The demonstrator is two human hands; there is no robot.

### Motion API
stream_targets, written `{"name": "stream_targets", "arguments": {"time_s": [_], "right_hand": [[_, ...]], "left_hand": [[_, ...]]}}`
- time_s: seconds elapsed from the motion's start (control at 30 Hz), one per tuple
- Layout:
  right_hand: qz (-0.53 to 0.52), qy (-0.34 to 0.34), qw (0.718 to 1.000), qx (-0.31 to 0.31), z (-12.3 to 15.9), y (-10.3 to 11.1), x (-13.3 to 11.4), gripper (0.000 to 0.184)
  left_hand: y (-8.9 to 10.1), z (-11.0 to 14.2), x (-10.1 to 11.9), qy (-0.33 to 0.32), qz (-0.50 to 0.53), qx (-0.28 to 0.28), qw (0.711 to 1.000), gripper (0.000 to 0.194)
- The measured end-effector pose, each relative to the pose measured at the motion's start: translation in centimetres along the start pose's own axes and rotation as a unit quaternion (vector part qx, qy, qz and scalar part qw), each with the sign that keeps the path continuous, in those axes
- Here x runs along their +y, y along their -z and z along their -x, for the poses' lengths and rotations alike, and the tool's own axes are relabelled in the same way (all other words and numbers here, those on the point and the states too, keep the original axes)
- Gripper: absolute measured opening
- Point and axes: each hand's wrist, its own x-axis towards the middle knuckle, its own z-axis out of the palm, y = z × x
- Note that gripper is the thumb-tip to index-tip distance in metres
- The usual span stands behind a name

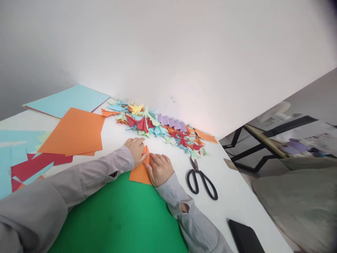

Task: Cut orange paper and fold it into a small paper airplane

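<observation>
Two bare hands press on a partly folded orange paper between them: the left hand (136,151) has its thumb over the upper part, and the right hand (159,169) sets its thumb along the right edge, fingers curled. Whether either pinches the paper, I cannot tell.

The step looks like shaping or flattening a fold; a clean crease calls for matched edges and steady thumb pressure. The folded orange paper (140,173) points its narrow tip away from the person, its long axis running roughly fore and aft, its wide end near the green surface (118,214).

Small folded papers (157,130) lie beyond the hands, scissors (195,171) to their right on the table (223,175).
</observation>
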Motion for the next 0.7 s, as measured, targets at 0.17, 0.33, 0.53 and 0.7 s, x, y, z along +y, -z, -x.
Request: {"name": "stream_targets", "arguments": {"time_s": [0.17,0.33,0.53,0.7], "right_hand": [[-0.018,-0.02,1.0,0.012,0.02,0.0,-0.07,0.03],[-0.035,-0.027,0.999,0.014,-0.02,0.02,-0.11,0.03],[-0.048,-0.035,0.998,0.023,-0.09,0.1,-0.22,0.031],[-0.067,-0.042,0.995,0.054,-0.06,-0.26,-0.19,0.032]], "left_hand": [[-0.15,-0.15,-0.49,-0.017,0.06,-0.009,0.998,0.028],[-0.25,-0.17,-0.53,0.056,0.056,0.043,0.996,0.032],[-0.18,-0.27,-0.49,0.099,0.092,0.003,0.991,0.034],[-0.23,-0.49,-0.78,0.111,0.13,0.018,0.985,0.027]]}}
